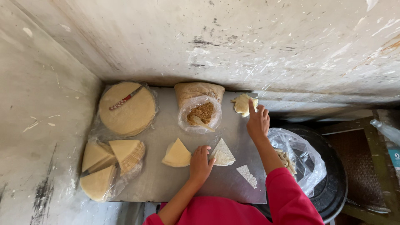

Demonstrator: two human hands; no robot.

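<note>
We see rough, scuffed plaster walls [258, 37] streaked with white and dark marks closing in a corner, and wedged into that corner a grey metal table [166, 183] that fills the middle of the view. To the right of it sits a dark round bin [333, 183] with a clear plastic bag [304, 162] draped over its rim. On the table's far left lies a stack of round pastry sheets [127, 109] on plastic with a knife [125, 99] on top, and below it cut wedge stacks [109, 164]. At the back stands a bag of brown filling [201, 111] with a spoon in it. Nearer us lie a small wedge stack [177, 154] and a single triangular sheet [223, 153]. The left hand [201, 163] rests open, fingers flat at the edge of that triangular sheet. The right hand [258, 121] reaches toward the back, fingers loosely spread, fingertips at a crumpled lump of dough [243, 104] near the wall. A small torn scrap [247, 175] lies by the right forearm.
</note>
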